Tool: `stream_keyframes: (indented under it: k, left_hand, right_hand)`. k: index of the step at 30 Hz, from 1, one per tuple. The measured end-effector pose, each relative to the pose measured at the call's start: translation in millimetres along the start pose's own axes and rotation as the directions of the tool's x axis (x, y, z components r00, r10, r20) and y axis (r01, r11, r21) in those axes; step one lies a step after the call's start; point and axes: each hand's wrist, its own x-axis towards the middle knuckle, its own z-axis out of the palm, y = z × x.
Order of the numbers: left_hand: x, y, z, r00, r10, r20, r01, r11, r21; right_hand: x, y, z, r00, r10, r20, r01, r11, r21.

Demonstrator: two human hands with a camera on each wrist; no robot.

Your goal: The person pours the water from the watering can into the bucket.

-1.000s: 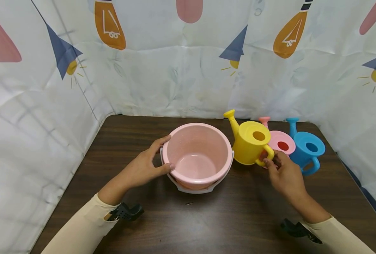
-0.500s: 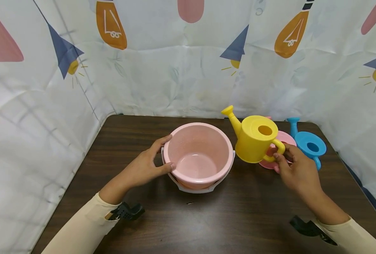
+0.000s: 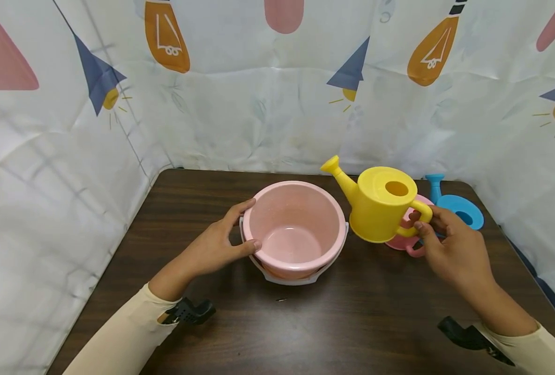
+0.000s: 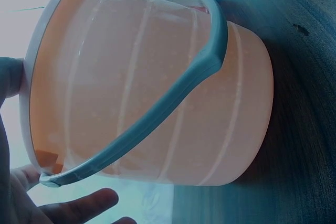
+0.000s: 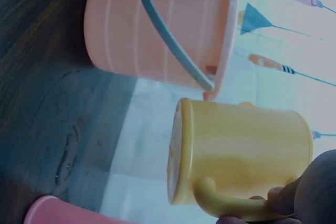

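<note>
One pink bucket (image 3: 296,211), upright on dark wood-grain table (image 3: 333,317), touched at rim by spread-fingered left hand (image 3: 214,246); one yellow watering can (image 3: 380,205), held off table just right of bucket, pinched by handle (image 3: 426,212) in right hand (image 3: 460,252); one pink watering can (image 3: 399,243), partly hidden behind; one blue watering can (image 3: 451,202), farther right.

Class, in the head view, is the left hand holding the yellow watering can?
No, the left hand is holding the pink bucket.
</note>
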Motion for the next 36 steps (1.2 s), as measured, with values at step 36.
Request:
stream_keyframes:
  k: [36]
  left_hand:
    - [-2.0,0.1,0.1,1.0,-0.01,-0.009,0.01,1.0,-0.006]
  right_hand:
    - [8.6,-23,-30,0.988,-0.148,-0.033,0.148,0.989,-0.02]
